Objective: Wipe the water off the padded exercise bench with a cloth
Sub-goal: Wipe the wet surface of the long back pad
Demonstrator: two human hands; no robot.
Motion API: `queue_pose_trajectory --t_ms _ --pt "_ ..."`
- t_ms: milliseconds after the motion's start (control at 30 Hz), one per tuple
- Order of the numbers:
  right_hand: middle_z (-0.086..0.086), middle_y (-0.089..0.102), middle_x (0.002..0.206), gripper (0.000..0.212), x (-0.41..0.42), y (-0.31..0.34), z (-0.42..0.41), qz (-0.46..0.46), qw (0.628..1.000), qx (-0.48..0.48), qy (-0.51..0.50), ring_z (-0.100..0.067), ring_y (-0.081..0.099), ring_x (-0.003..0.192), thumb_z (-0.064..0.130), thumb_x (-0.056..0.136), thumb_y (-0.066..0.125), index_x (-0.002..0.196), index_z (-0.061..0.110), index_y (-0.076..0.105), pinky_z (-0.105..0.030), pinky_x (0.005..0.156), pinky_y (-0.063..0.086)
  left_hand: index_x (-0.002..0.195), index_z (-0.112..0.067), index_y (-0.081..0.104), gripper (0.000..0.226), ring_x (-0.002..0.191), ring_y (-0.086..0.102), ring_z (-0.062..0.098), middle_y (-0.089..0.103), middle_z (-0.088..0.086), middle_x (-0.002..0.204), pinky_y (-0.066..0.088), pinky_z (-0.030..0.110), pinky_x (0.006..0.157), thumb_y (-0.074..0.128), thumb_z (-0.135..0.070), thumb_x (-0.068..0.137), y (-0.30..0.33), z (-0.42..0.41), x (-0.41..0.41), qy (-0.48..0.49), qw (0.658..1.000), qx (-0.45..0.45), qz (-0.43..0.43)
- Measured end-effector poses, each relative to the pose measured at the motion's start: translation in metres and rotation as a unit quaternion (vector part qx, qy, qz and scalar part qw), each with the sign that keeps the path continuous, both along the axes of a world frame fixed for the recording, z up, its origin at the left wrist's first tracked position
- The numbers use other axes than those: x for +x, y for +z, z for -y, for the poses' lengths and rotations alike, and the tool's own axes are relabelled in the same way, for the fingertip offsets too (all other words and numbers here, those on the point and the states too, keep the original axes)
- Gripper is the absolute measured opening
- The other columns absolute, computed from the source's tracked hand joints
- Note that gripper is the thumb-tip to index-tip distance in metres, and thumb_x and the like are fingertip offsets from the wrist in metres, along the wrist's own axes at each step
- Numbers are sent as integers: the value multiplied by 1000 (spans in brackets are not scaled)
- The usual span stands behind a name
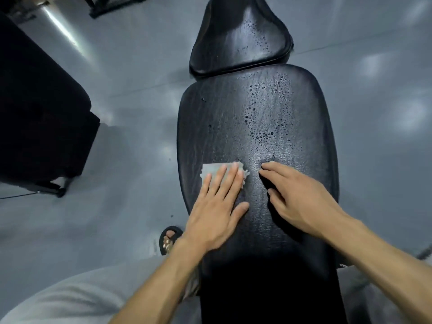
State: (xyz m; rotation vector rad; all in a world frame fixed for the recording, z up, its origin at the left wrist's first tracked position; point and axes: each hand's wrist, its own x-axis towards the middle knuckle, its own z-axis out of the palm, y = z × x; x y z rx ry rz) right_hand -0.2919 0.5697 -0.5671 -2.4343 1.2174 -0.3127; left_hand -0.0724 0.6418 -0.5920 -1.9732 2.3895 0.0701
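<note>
— Grey glossy floor [131, 141] all round, with light patches reflecting off it. What sits in the middle?

— A black padded bench [222, 127], running away from the camera, with a separate smaller seat pad [224, 43] beyond it. Water droplets [264, 118] bead on the far half of the long pad, mostly right of centre, and a few more lie on the small pad.

— And the cloth?

— A pale cloth [209, 170] lies flat on the bench, near its left edge, under the left hand [215, 206]. That hand presses down on it with straight fingers held close together, thumb out to the side on the bare padding.

— The other hand?

— The right hand [301, 199] rests on the bench just beside the cloth, not touching it, fingers loosely bent with tips on the padding, holding nothing.

— Anything else?

— A sandalled foot [169, 239] on the floor left of the bench, and a dark bulky object [39, 113] at far left.
</note>
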Motion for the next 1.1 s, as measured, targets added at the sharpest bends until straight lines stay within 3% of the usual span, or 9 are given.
queue_pose_trajectory --t_ms 133,300,533,633,733,967,1100 --pt "6 49 152 48 -1 -5 -2 4 1000 -24 0 -15 46 141 23 93 58 141 18 58 -37 108 48 164 -18 -3 72 157 -18 17 -13 -4 171 -7 49 127 11 -57 105 4 16 -6 38 999 2 -1" --pt "6 54 148 46 -2 -5 -2 22 999 -28 -7 -15 51 137 19 90 61 136 17 62 -35 103 50 164 -14 0 75 158 -11 22 -10 0 172 0 55 124 11 -59 105 -3 -42 -30 41 999 27 -6" --pt "4 55 147 44 0 -6 0 20 999 -30 -7 -18 52 136 20 91 61 135 16 62 -38 105 50 164 -19 -6 72 156 -22 16 -17 -5 171 -5 53 127 8 -56 104 7 33 -17 87 995 -7 -48" --pt "3 56 146 43 0 -5 0 20 999 -32 -5 -18 54 135 19 90 63 133 15 63 -37 103 51 164 -16 -4 73 157 -18 19 -16 -2 171 -4 54 126 15 -54 105 0 -3 -38 90 993 4 -74" --pt "3 58 145 43 -1 -5 0 23 999 -30 -10 -18 55 133 19 90 64 132 16 64 -35 103 50 164 -17 -1 72 158 -14 19 -12 -4 172 -1 53 125 21 -53 106 -6 -26 -38 59 997 8 -44" --pt "3 57 146 44 0 -6 -1 18 999 -37 -10 -18 54 135 23 91 63 134 16 64 -36 104 50 164 -22 -5 71 155 -21 13 -15 -7 171 -11 48 127 7 -56 102 10 48 -14 113 990 -6 -83" --pt "2 57 146 44 0 -5 -1 18 999 -37 -7 -18 53 136 22 90 65 134 16 64 -38 103 50 164 -19 -6 71 156 -19 16 -16 -5 171 -7 50 127 14 -54 105 2 -8 -34 111 990 -3 -90"
